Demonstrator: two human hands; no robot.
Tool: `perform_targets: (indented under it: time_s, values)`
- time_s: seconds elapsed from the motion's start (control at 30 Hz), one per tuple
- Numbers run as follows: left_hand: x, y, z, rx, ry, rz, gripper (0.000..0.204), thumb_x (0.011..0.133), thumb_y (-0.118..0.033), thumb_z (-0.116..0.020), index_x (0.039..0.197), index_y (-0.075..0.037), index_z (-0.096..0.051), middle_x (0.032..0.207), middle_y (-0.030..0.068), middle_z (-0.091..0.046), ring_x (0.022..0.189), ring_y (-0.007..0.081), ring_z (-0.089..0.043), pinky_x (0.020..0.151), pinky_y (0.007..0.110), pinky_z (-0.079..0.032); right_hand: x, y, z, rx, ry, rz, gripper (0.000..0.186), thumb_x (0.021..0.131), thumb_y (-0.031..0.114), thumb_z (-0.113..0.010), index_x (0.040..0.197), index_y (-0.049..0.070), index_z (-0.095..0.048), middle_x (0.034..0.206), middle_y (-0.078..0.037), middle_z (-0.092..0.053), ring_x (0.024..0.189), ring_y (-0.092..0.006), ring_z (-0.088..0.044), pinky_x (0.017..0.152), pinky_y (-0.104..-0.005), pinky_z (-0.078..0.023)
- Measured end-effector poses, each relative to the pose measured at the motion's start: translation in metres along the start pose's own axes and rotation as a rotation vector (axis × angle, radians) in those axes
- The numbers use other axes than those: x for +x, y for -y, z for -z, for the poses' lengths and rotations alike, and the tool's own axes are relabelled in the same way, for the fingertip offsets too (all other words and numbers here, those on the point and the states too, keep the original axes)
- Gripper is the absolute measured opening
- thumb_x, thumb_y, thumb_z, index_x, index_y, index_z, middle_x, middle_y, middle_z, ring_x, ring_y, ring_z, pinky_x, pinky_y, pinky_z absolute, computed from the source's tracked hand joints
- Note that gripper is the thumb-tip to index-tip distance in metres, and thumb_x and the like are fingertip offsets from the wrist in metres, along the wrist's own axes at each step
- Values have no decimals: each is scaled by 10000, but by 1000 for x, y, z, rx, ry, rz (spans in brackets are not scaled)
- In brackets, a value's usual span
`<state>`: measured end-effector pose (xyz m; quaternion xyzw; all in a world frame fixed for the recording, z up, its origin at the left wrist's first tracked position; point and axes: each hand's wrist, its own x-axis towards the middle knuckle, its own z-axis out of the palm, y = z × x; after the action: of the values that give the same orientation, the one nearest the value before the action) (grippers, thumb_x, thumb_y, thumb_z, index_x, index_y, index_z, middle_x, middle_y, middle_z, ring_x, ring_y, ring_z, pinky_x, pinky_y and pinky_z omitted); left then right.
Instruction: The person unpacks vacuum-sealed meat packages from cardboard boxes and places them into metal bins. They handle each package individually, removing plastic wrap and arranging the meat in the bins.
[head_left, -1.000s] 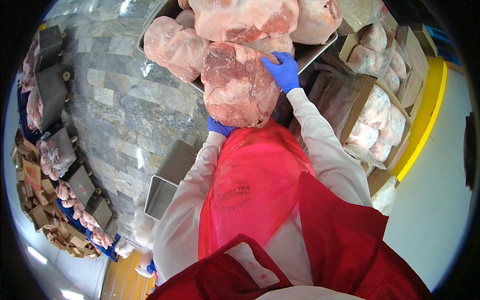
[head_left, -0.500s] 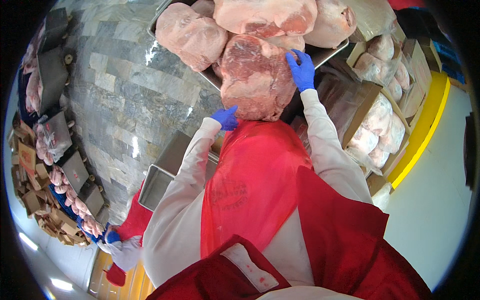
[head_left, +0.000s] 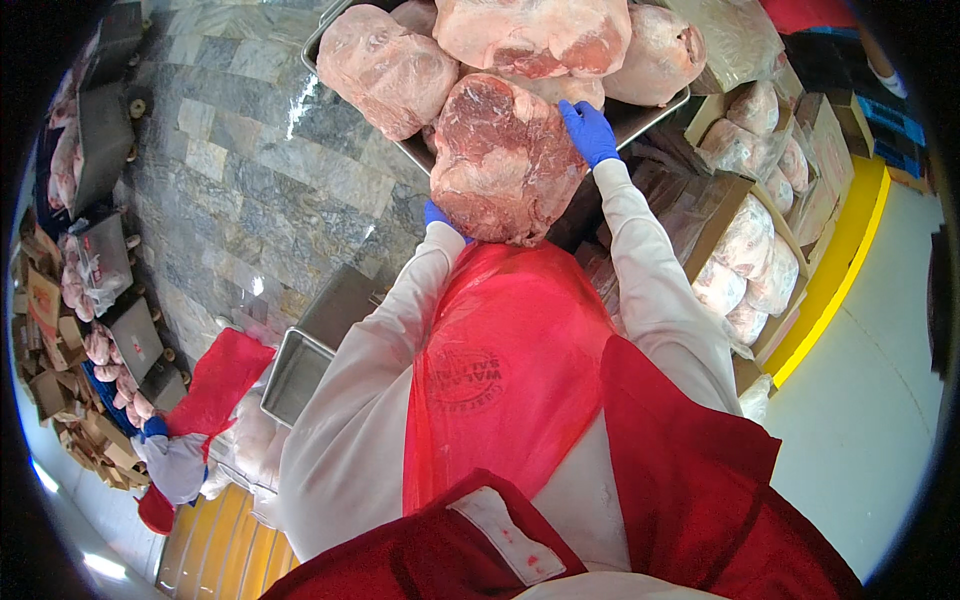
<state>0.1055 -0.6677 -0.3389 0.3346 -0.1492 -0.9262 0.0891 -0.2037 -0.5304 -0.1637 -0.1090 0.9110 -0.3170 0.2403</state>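
A large piece of raw meat (head_left: 510, 160), reddish with pale fat, lies at the near edge of a metal tub, reaching toward my apron. My right hand (head_left: 590, 135), in a blue glove, grips its right edge with the fingers bent over it. At the lower left corner of the same piece is my left hand (head_left: 438, 214), also gloved in blue; its fingers are mostly hidden under the meat. More big pale pieces (head_left: 385, 75) are heaped behind it in the metal tub (head_left: 660, 122).
On my right, cardboard boxes (head_left: 722, 225) hold bagged meat (head_left: 745, 250) beside a yellow edge (head_left: 835, 290). An empty-looking metal tub (head_left: 300, 370) stands at my left. A person in a red apron (head_left: 220, 380) is further left, near carts of meat (head_left: 110, 350).
My left hand has slid from the top of the meat to under its edge. My right hand has shifted slightly left. The person at the left has moved.
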Motion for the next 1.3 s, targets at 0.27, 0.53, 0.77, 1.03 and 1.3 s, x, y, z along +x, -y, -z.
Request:
perform_targets:
  time_s: [0.27,0.53,0.77,1.03,1.3]
  values:
    - [-8,7,16,1061,-79,-167,554,884,-482,-294,1271,-134,-481,1294,98,-492,1186,300,-448,996,422,-356,-23,5,3,17,-140,51,421,813,413,-574,888,0,-611,845,-254,-604,821,-389,-586,731,-425,-452]
    - [-33,-26,-61,-116,-238,-128,496,879,-417,-321,1214,-110,-520,1235,98,-529,1138,289,-484,979,413,-375,-64,45,52,155,-308,285,265,802,268,-646,793,20,-552,745,-179,-548,702,-320,-530,660,-382,-435]
    - [-44,-74,-136,207,-234,-502,339,909,-236,-374,1108,-32,-558,1090,78,-597,980,219,-563,887,337,-435,-75,29,60,425,-430,475,163,820,136,-594,853,-9,-527,802,-104,-514,759,-228,-515,728,-308,-428]
    - [-11,-57,-40,988,-622,-609,410,954,-316,-411,1094,45,-545,1047,150,-598,946,221,-540,894,334,-408,-62,-48,-35,226,-345,210,385,850,302,-581,1027,-30,-499,963,-242,-542,903,-367,-529,835,-409,-415]
    - [-25,-76,-63,854,-531,-365,478,929,-388,-470,1203,2,-512,1183,138,-544,1063,211,-509,922,327,-403,-70,-50,-38,237,-332,106,455,811,348,-637,1027,-35,-522,965,-241,-572,897,-376,-553,816,-415,-435]
